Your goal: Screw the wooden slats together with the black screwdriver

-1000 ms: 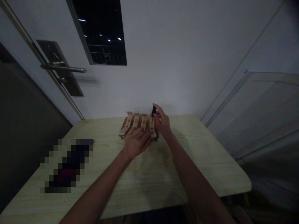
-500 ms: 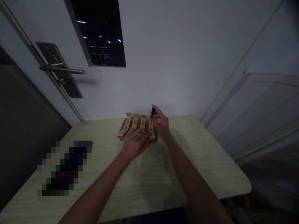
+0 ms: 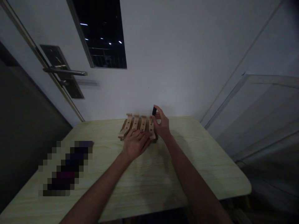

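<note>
A light wooden rack (image 3: 135, 123) with several curved slats, each with dark holes, lies at the back of the table. My left hand (image 3: 135, 142) rests flat across the near ends of the slats, fingers stretched over them and pressing from above. Upright over the rightmost slat (image 3: 151, 128) stands a screwdriver with a black handle (image 3: 154, 110). The fingers and thumb of my right hand (image 3: 161, 122) are closed around that handle. The screwdriver's tip is too small and dim to make out, as is any screw under it.
The pale wood-grain table (image 3: 112, 193) meets a white door with a metal lever handle (image 3: 65, 71) and a dark window (image 3: 100, 34). A blurred-out dark object (image 3: 70, 168) lies on the table's left side. Plastic-like sheeting (image 3: 266, 118) hangs at the right.
The view has shifted slightly. My right hand's fingers have turned a little around the screwdriver handle, which leans slightly more to the right. My left hand stays in place on the rack.
</note>
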The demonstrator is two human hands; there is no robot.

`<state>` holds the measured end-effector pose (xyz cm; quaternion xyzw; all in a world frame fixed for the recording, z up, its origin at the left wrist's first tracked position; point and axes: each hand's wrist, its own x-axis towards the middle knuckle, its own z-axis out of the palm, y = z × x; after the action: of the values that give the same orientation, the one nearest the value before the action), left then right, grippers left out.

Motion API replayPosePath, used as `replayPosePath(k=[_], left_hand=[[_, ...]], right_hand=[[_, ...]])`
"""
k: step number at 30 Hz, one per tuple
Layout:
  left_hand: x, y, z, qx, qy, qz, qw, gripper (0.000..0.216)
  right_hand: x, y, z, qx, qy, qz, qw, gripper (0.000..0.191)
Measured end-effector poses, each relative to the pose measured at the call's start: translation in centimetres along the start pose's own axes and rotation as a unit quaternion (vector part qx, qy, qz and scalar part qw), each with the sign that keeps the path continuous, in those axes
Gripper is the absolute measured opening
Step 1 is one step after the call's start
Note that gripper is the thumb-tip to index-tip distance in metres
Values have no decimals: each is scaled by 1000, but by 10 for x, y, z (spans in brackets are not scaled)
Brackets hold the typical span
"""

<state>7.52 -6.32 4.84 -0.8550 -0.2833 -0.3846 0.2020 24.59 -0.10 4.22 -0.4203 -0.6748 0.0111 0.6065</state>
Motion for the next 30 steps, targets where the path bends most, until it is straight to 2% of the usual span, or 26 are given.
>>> replayPosePath(k=[8, 14, 18, 25, 30], left_hand=[[1, 1, -1, 6, -4, -1, 1000, 15], [1, 1, 0, 11, -3, 3, 1000, 16], [0, 1, 0, 14, -5, 0, 1000, 16], [1, 1, 0, 8, -1, -1, 1000, 16], [1, 1, -1, 12, -8, -4, 1000, 17]], right_hand=[[-1, 0, -1, 23, -27, -15, 999, 42], [0, 3, 4, -9, 10, -22, 1000, 41], [0, 1, 4, -19, 0, -27, 999, 44], [-1, -4, 0, 5, -36, -10, 999, 44], [1, -5, -2, 13, -29, 6, 999, 44]])
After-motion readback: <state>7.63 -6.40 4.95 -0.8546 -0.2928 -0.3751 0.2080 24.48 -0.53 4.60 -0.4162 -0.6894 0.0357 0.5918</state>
